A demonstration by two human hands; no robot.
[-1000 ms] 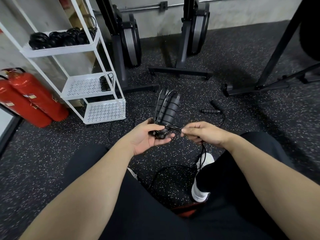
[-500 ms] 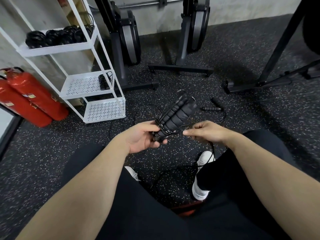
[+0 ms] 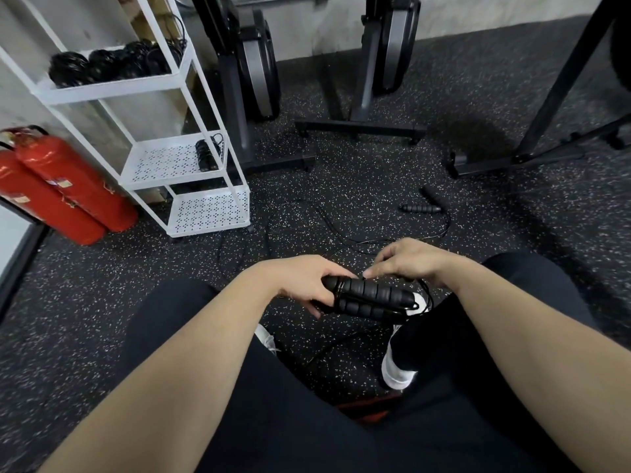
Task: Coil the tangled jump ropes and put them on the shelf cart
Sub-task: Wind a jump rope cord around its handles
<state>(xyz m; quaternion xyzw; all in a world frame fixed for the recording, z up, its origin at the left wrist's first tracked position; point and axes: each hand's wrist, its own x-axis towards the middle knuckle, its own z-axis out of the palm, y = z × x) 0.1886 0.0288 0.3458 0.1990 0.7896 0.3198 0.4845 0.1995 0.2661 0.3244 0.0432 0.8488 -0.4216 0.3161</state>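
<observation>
I see my left hand (image 3: 304,285) curled around one end of the pair of black ribbed foam jump-rope handles (image 3: 370,297), which lie side by side and roughly level above the dark speckled rubber floor (image 3: 375,186), between my knees. My right hand (image 3: 408,262) is at the top of the handles with its fingertips (image 3: 367,274) pinched at the thin black cord (image 3: 426,295); the cord loops down off the far end of the handles. Beyond the handles, on the floor, lies a second loose black jump rope (image 3: 418,209) with its cord trailing in loops toward me. Left of the handles and farther away stands the white three-tier metal shelf cart (image 3: 208,213). Its top tier carries a row of coiled black ropes (image 3: 112,63), its middle tier one more black bundle (image 3: 206,155) at the right edge, and I can see nothing on its perforated bottom tier. Left of the cart lean two red fire extinguishers (image 3: 65,186). Behind the cart and the handles stand black machine frames (image 3: 358,126).
</observation>
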